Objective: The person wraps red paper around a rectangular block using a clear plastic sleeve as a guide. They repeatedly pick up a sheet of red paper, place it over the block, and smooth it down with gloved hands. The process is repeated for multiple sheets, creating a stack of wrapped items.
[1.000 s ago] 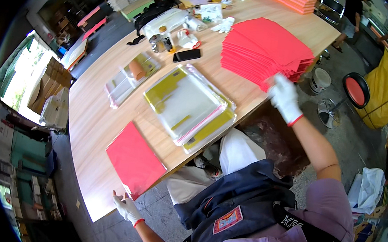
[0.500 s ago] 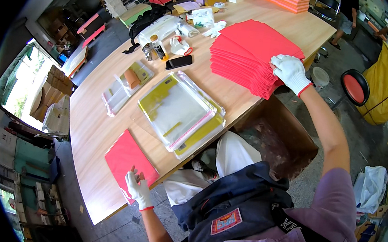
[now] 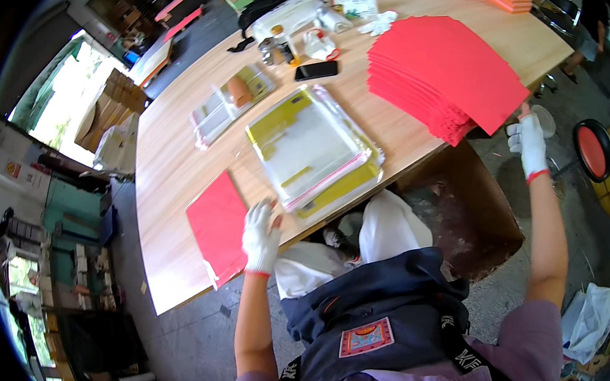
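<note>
My left hand (image 3: 261,236), in a white glove with bare fingertips, hovers between a red sheet in a clear sleeve (image 3: 218,226) and a pile of clear plastic sleeves (image 3: 309,146). Its fingers are apart and hold nothing visible. My right hand (image 3: 527,145), gloved the same way, is just past the table edge beside a tall stack of red sheets (image 3: 421,76). Its thumb points up, close to the edge of the top red sheet (image 3: 490,91), and its other fingers are bent. That top sheet juts out over the stack's right side.
A black phone (image 3: 317,70), a bottle (image 3: 288,46) and a brown roll (image 3: 239,91) on smaller sleeves lie further back on the table. Below the table edge stands an open cardboard box (image 3: 491,225). A round red-seated stool (image 3: 593,150) is at right.
My right hand has come off the stack toward the right, and the top red sheet now sticks out. My left hand has moved from the sleeved red sheet toward the plastic sleeves. The view has shifted.
</note>
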{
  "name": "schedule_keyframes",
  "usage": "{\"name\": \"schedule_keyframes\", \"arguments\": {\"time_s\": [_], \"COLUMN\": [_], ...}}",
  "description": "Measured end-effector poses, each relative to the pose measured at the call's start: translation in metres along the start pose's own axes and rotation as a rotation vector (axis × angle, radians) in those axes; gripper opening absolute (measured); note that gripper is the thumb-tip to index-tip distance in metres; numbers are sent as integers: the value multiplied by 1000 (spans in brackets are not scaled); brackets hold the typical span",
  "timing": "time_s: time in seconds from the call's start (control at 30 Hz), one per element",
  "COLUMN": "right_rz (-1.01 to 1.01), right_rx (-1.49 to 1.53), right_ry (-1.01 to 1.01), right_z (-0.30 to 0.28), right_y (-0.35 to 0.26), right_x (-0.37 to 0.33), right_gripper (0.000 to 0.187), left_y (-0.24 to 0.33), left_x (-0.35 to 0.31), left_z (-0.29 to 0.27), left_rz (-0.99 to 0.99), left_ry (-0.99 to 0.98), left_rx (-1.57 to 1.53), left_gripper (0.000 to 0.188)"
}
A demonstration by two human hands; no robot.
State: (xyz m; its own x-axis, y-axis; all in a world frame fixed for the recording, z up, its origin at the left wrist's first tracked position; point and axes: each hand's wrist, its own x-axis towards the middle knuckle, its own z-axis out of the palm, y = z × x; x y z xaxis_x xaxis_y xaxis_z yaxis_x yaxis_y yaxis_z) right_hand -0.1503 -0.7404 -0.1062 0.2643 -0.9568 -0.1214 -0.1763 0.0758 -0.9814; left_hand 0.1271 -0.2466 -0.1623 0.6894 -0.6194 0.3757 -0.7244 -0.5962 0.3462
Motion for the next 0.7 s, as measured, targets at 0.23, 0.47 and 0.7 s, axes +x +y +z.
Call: {"name": "schedule_keyframes", "arguments": {"time_s": [0.23, 0.47, 0.7], "right_rz": [70, 55, 539], "right_rx": [501, 575, 591], "right_ry": [-201, -542, -1047], "right_z": [15, 33, 56], "right_y": [-16, -18, 39], "right_x": [47, -69, -152], "right_gripper": [15, 22, 34], "left_y": [20, -10, -32], "left_x": [65, 76, 66], "left_z": [47, 60, 62], "left_rz": [21, -62, -42], "left_ry": [-300, -234, -110], "left_rx": [220, 190, -60], "left_gripper": [21, 23, 29]}}
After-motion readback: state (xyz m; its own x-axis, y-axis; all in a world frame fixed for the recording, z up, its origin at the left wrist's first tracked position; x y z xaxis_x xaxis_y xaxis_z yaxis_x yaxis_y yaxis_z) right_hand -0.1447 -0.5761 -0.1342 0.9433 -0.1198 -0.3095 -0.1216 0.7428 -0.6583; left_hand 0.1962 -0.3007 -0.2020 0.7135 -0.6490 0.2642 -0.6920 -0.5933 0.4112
